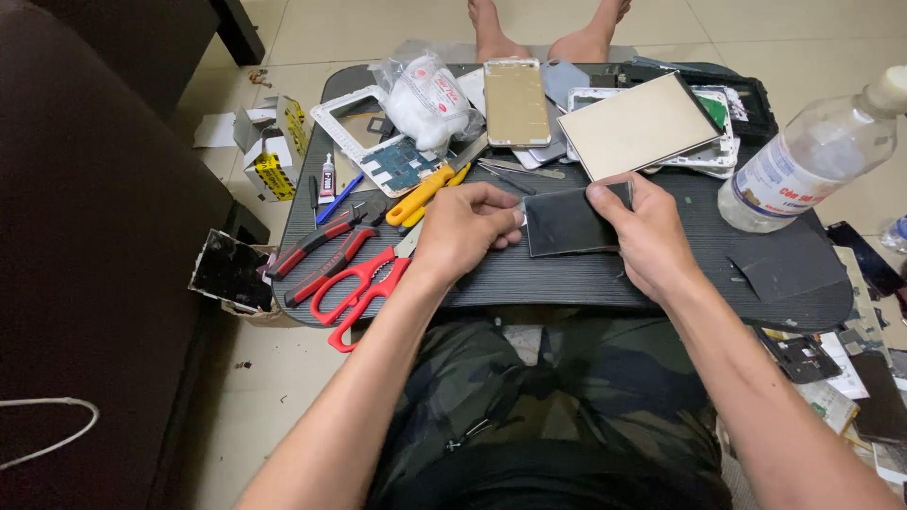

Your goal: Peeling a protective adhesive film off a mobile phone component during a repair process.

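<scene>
At the centre of the frame both hands hold a dark flat panel on the tabletop: the left hand pinches its left edge, the right hand presses its right corner. A steady, flat grip seems wise. Red scissors lie left, a clear bottle farther right.

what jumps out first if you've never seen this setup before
Both hands, left hand and right hand, grip a dark flat panel at the middle of a cluttered black tray table. Red scissors lie at its left edge, and a clear plastic bottle stands on the right.
</scene>
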